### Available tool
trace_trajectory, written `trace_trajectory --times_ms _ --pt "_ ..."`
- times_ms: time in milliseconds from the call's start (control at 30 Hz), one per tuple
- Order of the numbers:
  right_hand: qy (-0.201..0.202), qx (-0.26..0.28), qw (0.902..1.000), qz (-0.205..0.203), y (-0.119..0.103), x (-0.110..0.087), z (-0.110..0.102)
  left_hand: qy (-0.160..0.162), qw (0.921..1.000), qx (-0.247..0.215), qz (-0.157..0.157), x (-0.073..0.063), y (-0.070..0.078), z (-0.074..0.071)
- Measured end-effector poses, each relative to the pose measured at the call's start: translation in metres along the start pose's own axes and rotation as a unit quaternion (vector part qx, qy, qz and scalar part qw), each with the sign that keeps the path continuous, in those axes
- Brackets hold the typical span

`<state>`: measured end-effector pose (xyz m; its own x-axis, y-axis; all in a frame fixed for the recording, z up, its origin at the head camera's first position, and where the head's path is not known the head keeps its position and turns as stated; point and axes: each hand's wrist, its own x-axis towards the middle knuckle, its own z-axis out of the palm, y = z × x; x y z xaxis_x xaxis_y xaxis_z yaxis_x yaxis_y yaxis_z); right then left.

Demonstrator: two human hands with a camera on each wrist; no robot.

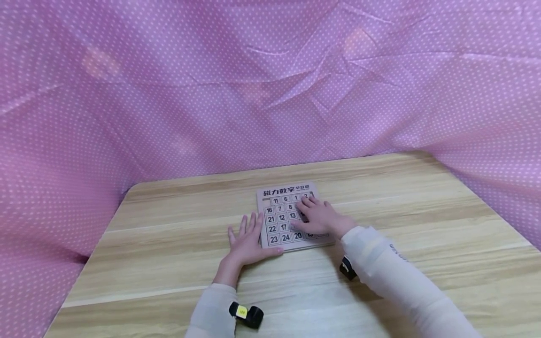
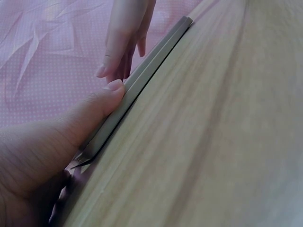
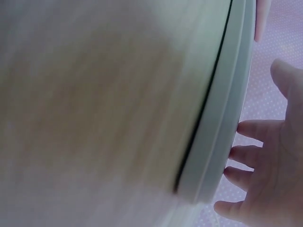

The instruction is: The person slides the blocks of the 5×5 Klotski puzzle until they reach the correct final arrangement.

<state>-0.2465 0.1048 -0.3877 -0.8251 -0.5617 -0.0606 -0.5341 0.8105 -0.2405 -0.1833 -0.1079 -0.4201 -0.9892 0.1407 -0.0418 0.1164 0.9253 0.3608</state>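
A pale number sliding puzzle lies flat on the table, with rows of square numbered tiles and dark printed characters along its far edge. A narrow gap shows left of the 11 tile. My left hand lies at its near left corner, fingers spread along the left side. The left thumb rests on the near edge in the left wrist view. Over the right part of the tiles is my right hand, fingers spread and slightly bent. Its fingertips touch the puzzle's face in the right wrist view, and it covers several tiles.
The wood-grain table extends around the puzzle on all sides. A pink dotted cloth hangs behind and beside it. Black wrist cameras are strapped over pale sleeves.
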Motion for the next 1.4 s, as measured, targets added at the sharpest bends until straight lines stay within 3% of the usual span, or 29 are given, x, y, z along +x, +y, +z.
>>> trace_trajectory --times_ms 367,733,900,1200,1400 --pt "0.005 -0.014 0.9998 -0.015 -0.005 0.012 0.008 0.000 1.0000 0.005 0.001 0.001 0.000 0.000" --pt "-0.003 0.013 0.9998 -0.012 -0.008 0.007 0.005 0.000 1.0000 0.008 -0.001 0.000 -0.001 -0.001" --pt "-0.011 0.009 0.9998 -0.011 -0.003 -0.010 0.002 0.004 1.0000 0.008 0.003 0.001 -0.001 0.001" --pt "-0.028 -0.009 0.9991 -0.029 0.006 -0.064 0.000 0.006 1.0000 0.005 0.003 0.000 0.001 0.001" --pt "-0.027 -0.029 0.9978 -0.053 0.007 -0.083 0.004 0.007 1.0000 0.006 0.001 0.000 0.000 0.003"
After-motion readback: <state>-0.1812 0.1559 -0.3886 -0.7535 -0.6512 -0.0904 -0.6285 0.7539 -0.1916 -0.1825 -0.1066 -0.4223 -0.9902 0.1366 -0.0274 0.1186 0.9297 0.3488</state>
